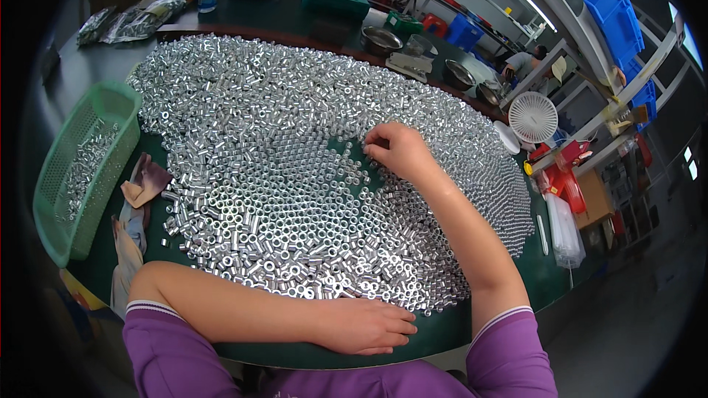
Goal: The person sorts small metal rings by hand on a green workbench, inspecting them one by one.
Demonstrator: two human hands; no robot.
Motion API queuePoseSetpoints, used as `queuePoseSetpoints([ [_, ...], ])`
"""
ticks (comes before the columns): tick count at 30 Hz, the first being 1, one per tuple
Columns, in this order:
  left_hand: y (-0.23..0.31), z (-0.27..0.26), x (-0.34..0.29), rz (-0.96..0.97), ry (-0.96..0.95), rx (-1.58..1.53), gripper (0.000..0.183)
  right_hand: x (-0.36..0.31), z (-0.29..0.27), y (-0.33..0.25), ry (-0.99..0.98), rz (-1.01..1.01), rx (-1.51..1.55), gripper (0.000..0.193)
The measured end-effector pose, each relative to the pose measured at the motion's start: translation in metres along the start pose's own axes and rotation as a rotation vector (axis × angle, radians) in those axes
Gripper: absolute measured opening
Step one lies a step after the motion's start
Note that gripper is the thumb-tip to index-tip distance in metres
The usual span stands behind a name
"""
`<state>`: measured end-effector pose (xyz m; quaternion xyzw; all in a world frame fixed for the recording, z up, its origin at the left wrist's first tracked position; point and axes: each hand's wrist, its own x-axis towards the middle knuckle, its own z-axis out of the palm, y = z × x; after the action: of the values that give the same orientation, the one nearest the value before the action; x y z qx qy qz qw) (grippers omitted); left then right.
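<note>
A broad heap of small silvery metal sleeves [258,77] covers most of the green table [435,332]. In the middle, many sleeves stand on end in close rows, with their round holes facing up. My right hand [402,149] is over the heap with thumb and fingers pinched together, beside a small gap where green tabletop shows. Whatever is between those fingertips is too small to make out. Along the near edge of the table my left hand [369,326] lies flat, fingers stretched out, close to the nearest loose sleeves and holding nothing.
A light green plastic basket [109,195] with sleeves in it stands at the left, near a crumpled cloth [144,184]. Metal bowls [381,40], a scale [409,65] and a round white fan [533,117] are beyond the heap. Clear plastic bags [564,232] lie right.
</note>
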<state>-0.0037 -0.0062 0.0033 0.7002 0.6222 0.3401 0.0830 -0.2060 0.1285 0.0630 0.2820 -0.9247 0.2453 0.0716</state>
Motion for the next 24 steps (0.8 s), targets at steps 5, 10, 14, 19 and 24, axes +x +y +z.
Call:
queuePoseSetpoints([
  [5, 0.004, -0.006, 0.002, -0.011, -0.030, -0.008, 0.033, 0.000, 0.009, 0.003, 0.030, -0.213, -0.198, 0.007],
  [10, 0.000, 0.002, 0.001, 0.022, 0.011, 0.013, 0.033, 0.004, 0.011, 0.007, 0.018, -0.198, -0.155, 0.007],
  [14, -0.001, 0.002, 0.001, -0.002, -0.018, 0.015, 0.035, 0.008, 0.011, 0.011, 0.046, -0.139, -0.077, 0.008],
  [19, 0.002, -0.006, 0.003, -0.001, -0.052, 0.037, 0.035, 0.012, 0.013, 0.013, 0.043, -0.078, -0.069, 0.011],
  [24, 0.001, -0.003, 0.001, 0.017, -0.003, 0.030, 0.035, 0.011, 0.017, 0.014, 0.056, -0.214, -0.177, 0.009],
])
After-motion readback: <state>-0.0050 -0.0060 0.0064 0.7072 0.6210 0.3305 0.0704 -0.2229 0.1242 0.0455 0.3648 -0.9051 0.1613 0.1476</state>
